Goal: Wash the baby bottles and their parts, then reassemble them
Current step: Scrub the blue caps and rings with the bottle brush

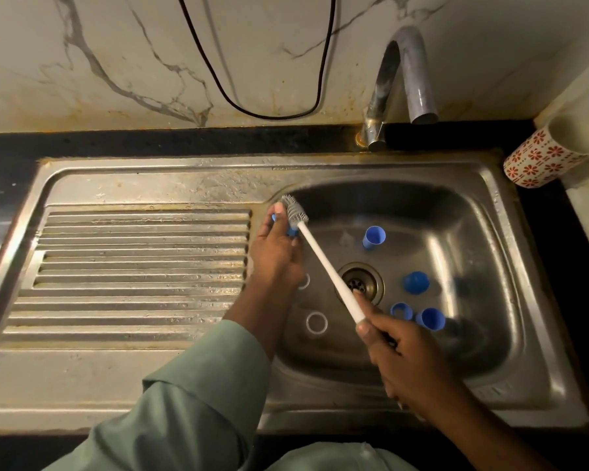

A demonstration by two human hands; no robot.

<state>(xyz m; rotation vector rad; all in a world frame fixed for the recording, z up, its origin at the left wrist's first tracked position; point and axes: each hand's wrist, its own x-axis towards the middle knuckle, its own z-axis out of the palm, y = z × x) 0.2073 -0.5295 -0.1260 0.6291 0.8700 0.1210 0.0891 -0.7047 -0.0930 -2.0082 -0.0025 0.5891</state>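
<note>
Gripped in the left hand (275, 251) was a small blue part (291, 231), fingers curled round it over the basin's left edge; the right hand (393, 345) pinched the white handle of the brush (323, 263) at its lower end, thumb along the shaft, with the grey bristles against the blue part.

Around them lay the steel sink (143, 185), its ribbed drainboard on the left, and the tap (402, 76) arched above, with no water visibly running. One patterned cup (551, 154) stood on the counter at the right.

Loose in the basin I counted four blue parts: a cap (374, 237) above the drain (359, 283), a dome (416, 282) to its right, and two more (401, 311) (430, 318) just beside the right hand. Two clear rings (316, 323) (303, 281) lay near the left wrist. No bottle bodies showed.

A wet, small part could slip from the fingers under the brush's push, and the rings, hard to see on steel, could be overlooked.
</note>
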